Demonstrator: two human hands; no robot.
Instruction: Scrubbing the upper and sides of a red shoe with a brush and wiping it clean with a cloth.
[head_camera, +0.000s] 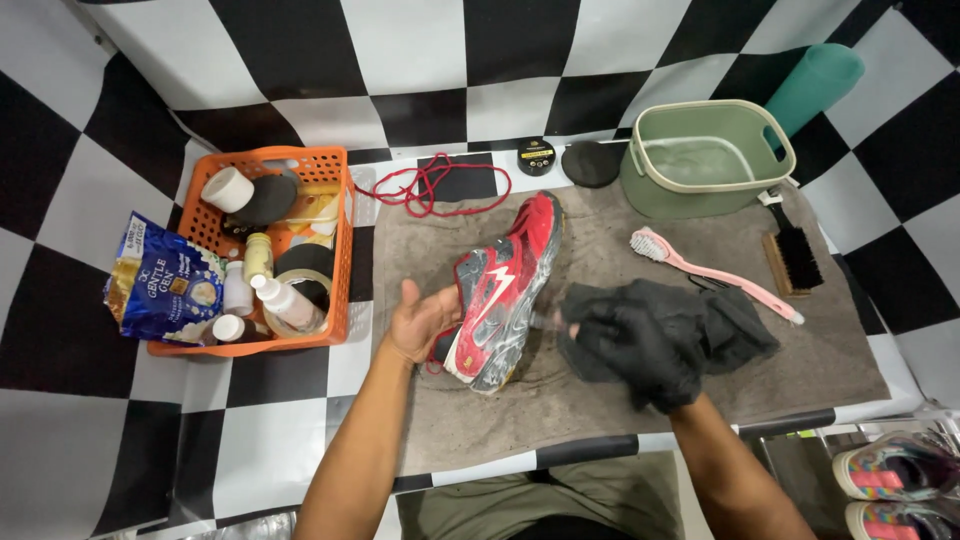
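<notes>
A red, white and grey sports shoe lies on its side on a grey-brown towel, toe pointing away from me. My left hand grips the shoe at its heel end. My right hand is wrapped in a dark grey cloth and presses against the shoe's sole side. The fingers of that hand are hidden by the cloth.
An orange basket of bottles and tape rolls stands at left beside a blue pouch. Red laces, a small black tin, a green tub, a pink brush and a wooden brush lie behind.
</notes>
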